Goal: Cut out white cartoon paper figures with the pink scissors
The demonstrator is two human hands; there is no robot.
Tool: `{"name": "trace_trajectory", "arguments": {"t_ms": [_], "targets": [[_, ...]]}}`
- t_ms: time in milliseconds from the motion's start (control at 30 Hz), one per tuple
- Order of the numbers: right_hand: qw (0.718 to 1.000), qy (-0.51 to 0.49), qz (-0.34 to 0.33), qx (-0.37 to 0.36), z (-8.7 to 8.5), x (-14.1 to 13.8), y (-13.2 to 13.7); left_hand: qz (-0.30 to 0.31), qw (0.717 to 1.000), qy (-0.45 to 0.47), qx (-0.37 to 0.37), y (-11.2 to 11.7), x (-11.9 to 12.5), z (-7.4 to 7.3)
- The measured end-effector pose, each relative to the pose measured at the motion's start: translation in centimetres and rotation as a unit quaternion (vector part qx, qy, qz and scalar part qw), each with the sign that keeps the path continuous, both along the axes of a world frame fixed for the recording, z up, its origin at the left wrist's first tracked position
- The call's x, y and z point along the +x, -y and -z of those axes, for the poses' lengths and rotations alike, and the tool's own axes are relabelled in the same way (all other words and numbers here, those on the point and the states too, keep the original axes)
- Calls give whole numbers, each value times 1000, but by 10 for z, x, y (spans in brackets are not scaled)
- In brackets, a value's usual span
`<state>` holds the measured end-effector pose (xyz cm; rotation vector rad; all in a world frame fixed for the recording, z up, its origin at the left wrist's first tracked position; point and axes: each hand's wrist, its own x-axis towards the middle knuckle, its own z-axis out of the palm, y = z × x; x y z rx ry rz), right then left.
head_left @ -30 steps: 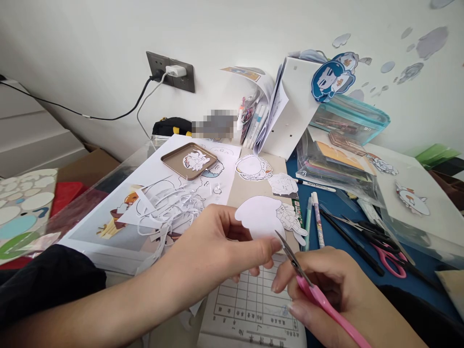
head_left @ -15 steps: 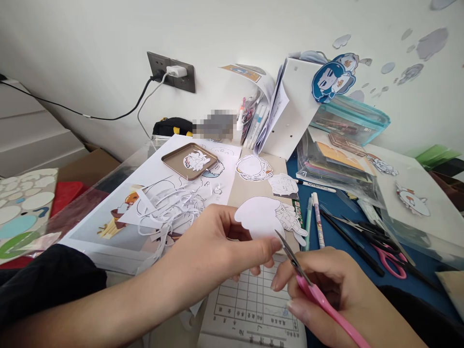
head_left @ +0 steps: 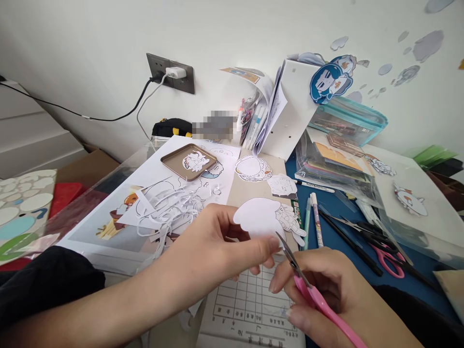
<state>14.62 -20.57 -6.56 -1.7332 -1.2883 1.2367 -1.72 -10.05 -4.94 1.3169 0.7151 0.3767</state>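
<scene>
My left hand (head_left: 217,241) pinches a white paper cutout (head_left: 261,216) with a line-drawn figure on its right edge, holding it up over the desk. My right hand (head_left: 326,295) grips small pink-handled scissors (head_left: 308,285). Their metal blades point up and left, with the tips at the cutout's lower edge, right beside my left thumb. Both hands hover above a printed grid sheet (head_left: 250,309).
White paper scraps (head_left: 170,205) lie on printed sheets to the left, near a brown tray (head_left: 188,161) holding a cutout. Pens (head_left: 314,217), more scissors (head_left: 384,256), plastic pouches (head_left: 333,164) and a white box (head_left: 290,111) crowd the blue mat on the right. A charger is plugged into the wall socket (head_left: 170,72).
Almost nothing has moved: both hands and the cutout keep their places, with only a slight shift of the view.
</scene>
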Motion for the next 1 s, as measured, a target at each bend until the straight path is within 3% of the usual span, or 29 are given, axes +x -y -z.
{"name": "trace_trajectory", "arguments": {"t_ms": [300,700,833,1000], "targets": [[993,-114,17,-33,-2,-4,4,33,992,115,-38,4,2,1],[991,-127,3,-32,3,-2,6,29,996,79,-15,6,-6,11],[995,-102,19,-4,5,-2,7,36,995,93,-16,6,-4,12],[995,-59,50,58,10,-6,10,22,999,46,-9,6,-2,3]]}}
